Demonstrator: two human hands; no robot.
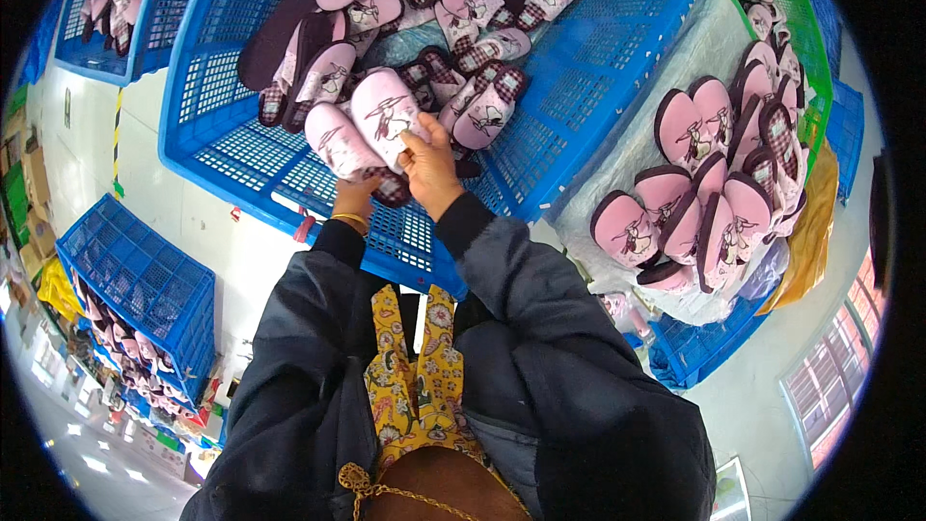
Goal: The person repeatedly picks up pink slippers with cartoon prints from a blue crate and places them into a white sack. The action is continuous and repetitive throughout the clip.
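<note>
Above the near rim of a large blue plastic basket, a pair of pink slippers with a printed cartoon figure is held side by side. My left hand is closed on the lower end of the left slipper; its fingers are partly hidden beneath it. Thumb on top, my right hand grips the right slipper at its edge. Below the hands shows a dark checked slipper part. Behind them, a loose heap of similar slippers with dark soles and checked linings lies in the basket.
At right, many pink slippers rest on clear plastic sheeting, beside a green basket. Another blue basket of slippers stands at upper left. More slippers sit by a blue basket lower left. A brown-yellow sheet hangs at right.
</note>
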